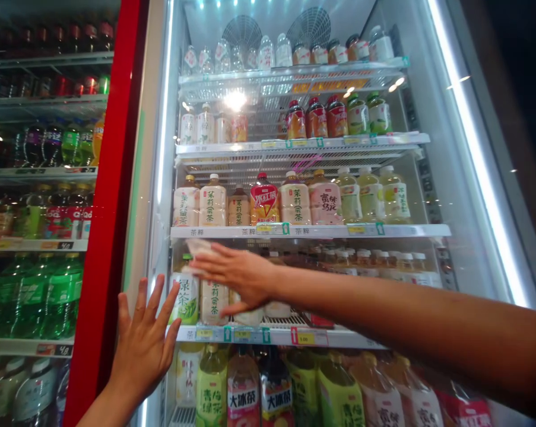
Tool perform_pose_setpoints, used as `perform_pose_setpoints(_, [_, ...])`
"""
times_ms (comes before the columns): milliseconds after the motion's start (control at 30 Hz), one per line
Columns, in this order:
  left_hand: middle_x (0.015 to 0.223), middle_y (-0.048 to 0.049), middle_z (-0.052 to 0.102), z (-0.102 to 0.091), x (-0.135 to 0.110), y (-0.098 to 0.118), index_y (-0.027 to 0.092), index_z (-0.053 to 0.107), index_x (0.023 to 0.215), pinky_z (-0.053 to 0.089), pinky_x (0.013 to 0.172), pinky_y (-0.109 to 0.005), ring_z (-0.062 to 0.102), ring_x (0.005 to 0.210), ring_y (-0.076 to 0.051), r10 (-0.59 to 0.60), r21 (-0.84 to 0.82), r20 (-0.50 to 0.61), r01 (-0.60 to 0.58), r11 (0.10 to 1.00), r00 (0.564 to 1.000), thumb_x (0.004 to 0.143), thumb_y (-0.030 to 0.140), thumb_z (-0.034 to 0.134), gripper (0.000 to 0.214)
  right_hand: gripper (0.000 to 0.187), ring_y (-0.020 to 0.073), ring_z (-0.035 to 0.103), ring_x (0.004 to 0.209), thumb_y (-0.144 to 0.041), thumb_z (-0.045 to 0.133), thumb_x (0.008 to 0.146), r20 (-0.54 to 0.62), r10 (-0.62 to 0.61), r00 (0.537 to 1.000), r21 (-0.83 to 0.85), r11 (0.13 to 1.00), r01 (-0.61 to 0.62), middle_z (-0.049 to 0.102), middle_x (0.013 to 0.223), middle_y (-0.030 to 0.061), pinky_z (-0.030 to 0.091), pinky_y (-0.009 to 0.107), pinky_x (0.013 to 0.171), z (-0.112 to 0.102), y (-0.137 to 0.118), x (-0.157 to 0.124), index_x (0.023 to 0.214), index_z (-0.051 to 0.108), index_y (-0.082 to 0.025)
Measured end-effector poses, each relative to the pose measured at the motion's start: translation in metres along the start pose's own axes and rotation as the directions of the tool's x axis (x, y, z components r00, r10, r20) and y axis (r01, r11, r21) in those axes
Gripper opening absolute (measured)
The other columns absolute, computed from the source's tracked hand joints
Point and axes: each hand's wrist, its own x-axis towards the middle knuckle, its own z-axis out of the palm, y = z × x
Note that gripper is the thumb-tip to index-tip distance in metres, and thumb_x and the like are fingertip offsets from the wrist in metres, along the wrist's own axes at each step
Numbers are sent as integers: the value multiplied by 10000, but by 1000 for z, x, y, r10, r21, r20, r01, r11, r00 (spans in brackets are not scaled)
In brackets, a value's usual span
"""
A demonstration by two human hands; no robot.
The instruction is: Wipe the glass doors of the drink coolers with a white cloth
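My right hand point(238, 276) reaches into an open drinks fridge, fingers spread over a pale-labelled tea bottle point(214, 299) on the second shelf from the bottom point(276, 336), touching its top. Whether the fingers close around it is unclear. A green tea bottle point(186, 299) stands just left of it. My left hand point(143, 344) is flat and open against the fridge's left door frame point(149, 196), holding nothing.
Shelves above carry rows of tea and juice bottles point(294, 198). Large bottles point(272, 391) fill the bottom shelf. A red-framed cooler point(102, 196) with green soda bottles point(31, 296) stands at the left. The open glass door point(481, 154) is at the right.
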Motion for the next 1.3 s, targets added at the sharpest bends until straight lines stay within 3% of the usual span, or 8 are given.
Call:
perform_pose_setpoints(133, [1717,-55,146,-3,3,5,329,170,1618,-38,1277,-609,33,1599,-292,9,-8,-5,-9,1000,1000,1002,346,477,689,961,293,170,1583,-757,471,916,-15,364,931,-16,931,-364,255,1683,145,118,534,1296,-8,24,10,1573,289,-80])
perform_pose_setpoints(267, [1714,-65,159,2,7,14,314,206,1614,-52,1280,-586,33,1599,-296,45,-42,-10,-45,998,999,994,384,505,692,1037,257,176,1584,-851,424,857,88,-12,996,76,997,5,322,1662,114,42,456,1315,7,-31,-5,1564,338,-98])
perform_pose_setpoints(367, [1711,-65,171,10,12,23,315,214,1612,-55,1282,-576,40,1599,-294,61,-73,-11,-62,995,998,991,385,515,694,1022,253,146,1590,-825,398,886,120,-109,987,129,987,93,286,1675,116,21,446,1318,8,-25,-15,1572,314,-72])
perform_pose_setpoints(533, [1713,-59,170,22,27,41,307,215,1613,-61,1284,-568,43,1599,-293,83,-117,-39,-87,989,996,991,381,513,693,1001,308,56,1597,-766,458,909,43,372,927,95,923,-374,136,1708,143,30,548,1309,-16,46,-31,1611,188,-105])
perform_pose_setpoints(767, [1712,-63,176,35,39,81,284,233,1610,-50,1290,-566,51,1599,-299,124,-163,-52,-130,978,991,987,369,519,691,1031,242,36,1602,-784,384,922,137,62,989,241,966,-94,133,1713,119,-34,462,1320,-16,-3,-108,1620,127,-71])
perform_pose_setpoints(1000, [1711,-64,176,48,65,136,258,260,1603,-39,1293,-561,65,1598,-301,203,-190,-107,-221,957,973,982,359,524,682,1073,341,47,1594,-763,501,893,67,507,859,137,848,-512,68,1717,91,45,614,1299,-43,41,-178,1638,-40,-212])
perform_pose_setpoints(1200, [1705,-63,195,61,83,189,244,281,1597,-37,1294,-559,63,1598,-306,261,-234,-134,-286,929,956,976,371,533,682,1019,210,81,1598,-749,424,937,174,67,982,335,934,-124,178,1706,73,56,467,1325,-41,-12,-244,1633,-10,-143])
perform_pose_setpoints(1300, [1702,-58,202,66,90,211,249,278,1597,-43,1294,-553,65,1598,-296,281,-254,-149,-311,916,948,978,372,531,681,1017,247,65,1600,-724,488,929,176,312,934,215,914,-345,106,1716,60,48,528,1319,-54,15,-273,1636,-38,-215])
